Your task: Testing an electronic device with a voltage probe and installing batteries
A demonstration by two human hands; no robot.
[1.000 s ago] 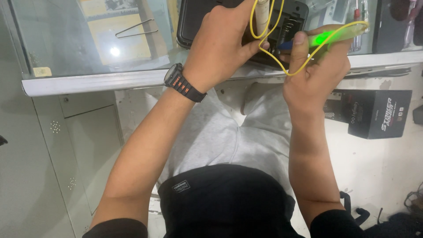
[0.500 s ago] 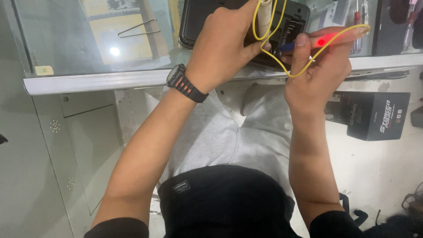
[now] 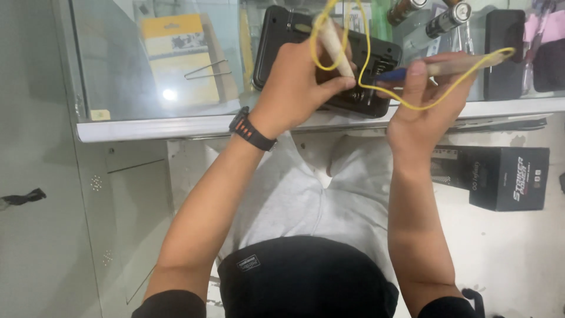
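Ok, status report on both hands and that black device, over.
Left hand grips a pale probe on the black device. Right hand holds a blue-tipped probe. Yellow wire loops between them; nothing blocking.

The bench (image 3: pixel 147 126) is a glass-topped counter with a pale metal front edge running left to right. A black device (image 3: pixel 276 59) lies flat on the glass towards the middle. Far right of it lie two cylindrical batteries (image 3: pixel 447 17), side by side and slanted, and a black rectangular block (image 3: pixel 503 56) stands near the right end. A bent wire clip (image 3: pixel 206 69) rests on the glass to the left, over a yellow card (image 3: pixel 176 56) seen through the pane.
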